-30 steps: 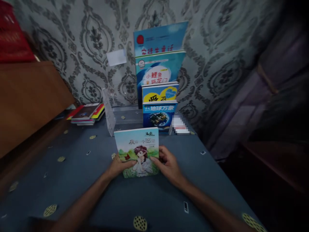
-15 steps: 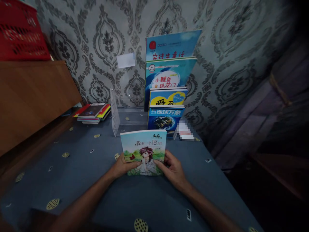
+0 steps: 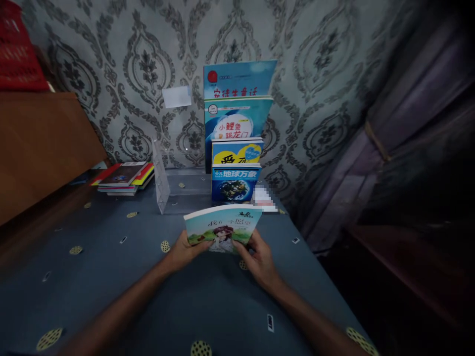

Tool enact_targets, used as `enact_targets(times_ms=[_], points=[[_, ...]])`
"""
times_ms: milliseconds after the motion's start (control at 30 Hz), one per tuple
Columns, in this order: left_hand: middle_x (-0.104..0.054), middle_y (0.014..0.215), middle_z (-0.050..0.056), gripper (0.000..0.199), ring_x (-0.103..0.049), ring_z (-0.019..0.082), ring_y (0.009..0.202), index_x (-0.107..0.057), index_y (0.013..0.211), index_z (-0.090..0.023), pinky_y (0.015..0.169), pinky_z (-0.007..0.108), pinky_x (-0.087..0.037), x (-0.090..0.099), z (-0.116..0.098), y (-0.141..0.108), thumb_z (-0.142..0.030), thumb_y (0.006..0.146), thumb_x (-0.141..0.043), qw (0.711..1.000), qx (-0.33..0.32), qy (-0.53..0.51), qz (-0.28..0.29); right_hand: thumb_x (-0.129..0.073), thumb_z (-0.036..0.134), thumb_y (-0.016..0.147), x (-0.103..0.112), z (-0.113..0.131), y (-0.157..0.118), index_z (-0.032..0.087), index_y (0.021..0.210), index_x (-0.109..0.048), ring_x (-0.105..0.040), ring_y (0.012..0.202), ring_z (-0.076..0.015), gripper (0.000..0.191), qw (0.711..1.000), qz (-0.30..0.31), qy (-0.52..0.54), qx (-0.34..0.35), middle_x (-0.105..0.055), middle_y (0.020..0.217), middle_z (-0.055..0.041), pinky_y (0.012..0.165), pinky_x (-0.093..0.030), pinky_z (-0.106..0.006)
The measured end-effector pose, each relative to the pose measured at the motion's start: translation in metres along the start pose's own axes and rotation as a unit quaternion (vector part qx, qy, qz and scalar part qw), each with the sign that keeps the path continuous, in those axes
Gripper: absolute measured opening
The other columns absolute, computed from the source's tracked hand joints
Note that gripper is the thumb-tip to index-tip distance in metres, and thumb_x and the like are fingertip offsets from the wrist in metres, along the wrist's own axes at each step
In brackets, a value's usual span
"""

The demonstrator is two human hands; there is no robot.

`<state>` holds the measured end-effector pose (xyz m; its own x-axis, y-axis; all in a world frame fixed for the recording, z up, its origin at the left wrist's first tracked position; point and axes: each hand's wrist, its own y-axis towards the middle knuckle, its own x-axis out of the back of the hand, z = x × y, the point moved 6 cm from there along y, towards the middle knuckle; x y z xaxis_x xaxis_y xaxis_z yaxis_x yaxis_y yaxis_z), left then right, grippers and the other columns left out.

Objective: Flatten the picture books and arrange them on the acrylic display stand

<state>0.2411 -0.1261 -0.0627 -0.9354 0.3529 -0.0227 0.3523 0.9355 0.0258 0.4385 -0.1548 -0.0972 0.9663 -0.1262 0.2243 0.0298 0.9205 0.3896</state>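
A thin paperback book (image 3: 222,228) with a light blue and green cover and a drawn figure is held up above the table, its top leaning away and its cover bowed. My left hand (image 3: 187,249) grips its left side, thumb across the front. On the right side my right hand (image 3: 260,259) holds it the same way; the fingers behind the book are hidden. Just beyond, a clear acrylic rack (image 3: 161,180) has several upright books in its right part, with a blue book showing the earth (image 3: 234,187) at the front.
A small pile of books (image 3: 126,177) lies on the blue patterned tablecloth (image 3: 122,267) at the left. Behind it are a brown wooden cabinet (image 3: 44,148) and a red basket (image 3: 18,54). A purple curtain (image 3: 341,168) hangs at the right. A white paper (image 3: 176,97) is on the wall.
The book in both hands has tilted back, so its cover looks shorter and more curved. The whole view has shifted, with the rack and its books now further left.
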Motion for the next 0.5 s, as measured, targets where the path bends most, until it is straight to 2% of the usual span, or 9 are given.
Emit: enact_targets(times_ms=[133,333,500], points=[[-0.080,0.105,0.011,0.051,-0.074,0.031,0.103,-0.076,0.098,-0.016,0.098,0.045,-0.058,-0.007,-0.001,0.008,-0.044,0.056,-0.089,1.000,0.014,-0.007,-0.027,-0.062,0.048,0.094,0.005,-0.003,0.001,0.023,0.106,-0.061,-0.069,0.091,-0.0261,0.028,1.000,-0.011,-0.005,0.006,-0.071,0.089,-0.0061,0.083,-0.057,-0.040],[-0.081,0.097,0.010,0.051,-0.076,0.031,0.095,-0.074,0.089,-0.019,0.088,0.043,-0.062,-0.003,0.014,0.016,-0.043,0.048,-0.091,0.995,0.022,0.006,-0.100,-0.057,0.044,0.096,0.004,0.000,0.002,0.022,0.108,-0.060,-0.067,0.086,-0.0214,0.025,1.000,0.017,-0.003,0.004,-0.070,0.090,-0.0038,0.081,-0.055,-0.034],[-0.080,0.100,0.009,0.043,-0.075,0.032,0.099,-0.077,0.087,-0.021,0.093,0.043,-0.061,0.001,0.023,0.019,-0.043,0.052,-0.089,0.995,0.003,0.053,-0.079,-0.058,0.042,0.095,0.006,0.004,0.002,0.022,0.106,-0.059,-0.065,0.084,-0.0203,0.023,0.999,0.027,-0.024,-0.009,-0.070,0.089,-0.0033,0.077,-0.054,-0.032]])
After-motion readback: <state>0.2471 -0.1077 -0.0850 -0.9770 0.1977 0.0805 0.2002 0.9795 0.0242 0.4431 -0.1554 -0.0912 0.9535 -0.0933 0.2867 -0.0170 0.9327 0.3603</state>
